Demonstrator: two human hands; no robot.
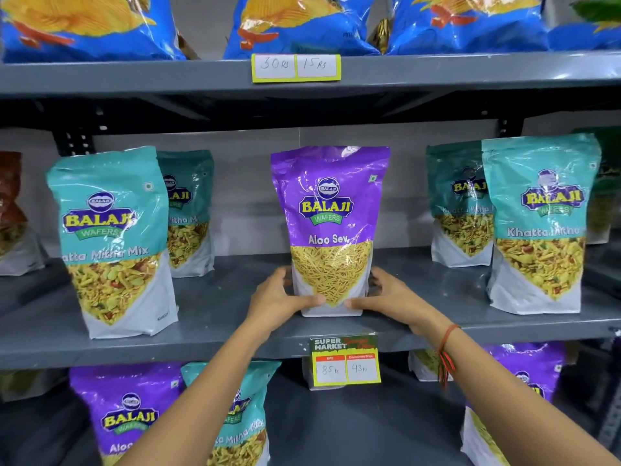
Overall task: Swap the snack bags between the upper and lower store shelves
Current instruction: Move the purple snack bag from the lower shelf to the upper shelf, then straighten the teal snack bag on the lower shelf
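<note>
- Standing upright on the middle shelf [235,344], the purple bag [331,227] reads "Aloo Sev", yellow strands pictured below.
- Left hand [279,299] and right hand [386,297] grip its base.

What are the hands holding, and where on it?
Both hands, left and right, hold the purple bag by its bottom sides.

Bright, even light from above. Glare streaks on glossy blue chip bags [295,25] and purple bag [331,227]. Deep shadow under top shelf [134,75]. Wide-angle bowing at edges; slight softness throughout.
</note>
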